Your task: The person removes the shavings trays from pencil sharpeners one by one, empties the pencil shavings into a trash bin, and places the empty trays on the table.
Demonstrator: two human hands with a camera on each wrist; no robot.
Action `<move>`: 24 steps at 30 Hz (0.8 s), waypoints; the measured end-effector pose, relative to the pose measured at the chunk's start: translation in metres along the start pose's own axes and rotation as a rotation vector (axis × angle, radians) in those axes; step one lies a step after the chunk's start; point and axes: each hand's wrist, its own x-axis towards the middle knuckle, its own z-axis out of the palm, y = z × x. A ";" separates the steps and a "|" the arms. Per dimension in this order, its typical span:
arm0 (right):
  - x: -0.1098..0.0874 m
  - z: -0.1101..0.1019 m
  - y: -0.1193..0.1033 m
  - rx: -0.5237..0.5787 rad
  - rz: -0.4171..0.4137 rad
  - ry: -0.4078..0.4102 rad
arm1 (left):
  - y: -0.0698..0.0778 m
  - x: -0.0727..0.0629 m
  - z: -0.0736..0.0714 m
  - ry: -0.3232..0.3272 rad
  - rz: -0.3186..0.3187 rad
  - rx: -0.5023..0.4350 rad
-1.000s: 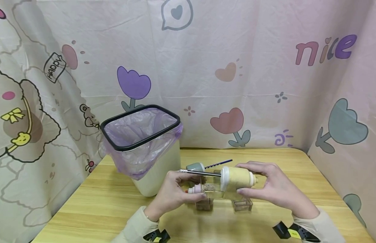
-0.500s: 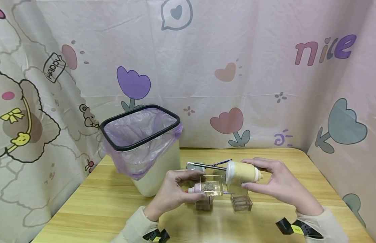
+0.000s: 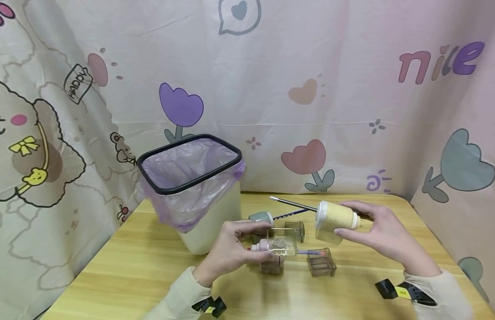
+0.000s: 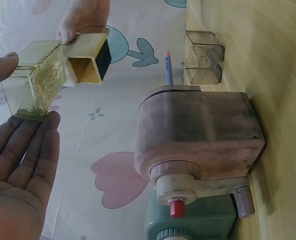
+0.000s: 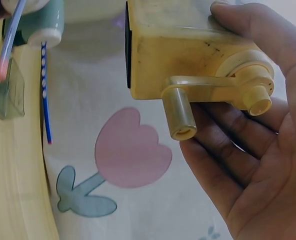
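Note:
My left hand [image 3: 231, 249] holds a clear yellowish sharpener drawer [image 4: 38, 80] by its sides, thumb on one side and fingers on the other. Pencil shavings lie inside it. My right hand [image 3: 385, 233] grips a yellow crank pencil sharpener [image 3: 337, 216], tilted and raised over the table, to the right of the drawer. A dark pencil [image 3: 291, 203] sticks out of its front, pointing left. In the right wrist view its crank handle [image 5: 180, 115] hangs toward the palm. The sharpener's drawer slot shows hollow in the left wrist view.
A pink crank sharpener [image 4: 198, 130] with a pencil [image 4: 168, 69] stands below the left hand. Beside it is a green sharpener [image 3: 261, 218] with a blue pencil [image 3: 290, 214]. Clear drawers [image 3: 321, 263] sit on the wooden table [image 3: 375, 284]. A lined bin [image 3: 215, 218] stands at left.
My right hand has moved right and slightly up with the yellow sharpener, away from the drawer in my left hand. The gap between them has widened. The head view has shifted slightly.

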 end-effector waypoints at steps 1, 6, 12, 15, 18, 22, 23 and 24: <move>0.001 -0.001 0.002 -0.012 0.014 -0.004 | 0.000 0.000 0.000 0.002 -0.001 -0.003; 0.007 0.002 0.017 -0.057 0.065 -0.026 | 0.002 -0.001 -0.003 0.024 0.005 0.001; 0.007 0.006 0.048 -0.130 0.103 -0.002 | 0.000 0.000 0.000 0.015 0.020 0.010; 0.006 0.008 0.060 -0.160 0.125 0.005 | 0.000 0.000 0.000 0.018 0.028 0.018; 0.007 0.011 0.069 -0.186 0.143 0.004 | 0.000 0.001 -0.001 0.019 0.026 0.012; 0.007 0.013 0.080 -0.208 0.169 -0.009 | 0.000 0.001 -0.001 0.017 0.029 0.011; 0.007 0.014 0.083 -0.214 0.179 -0.013 | 0.000 0.002 -0.002 0.017 0.030 0.015; 0.007 0.015 0.085 -0.220 0.191 -0.012 | 0.000 0.002 -0.002 0.018 0.035 0.021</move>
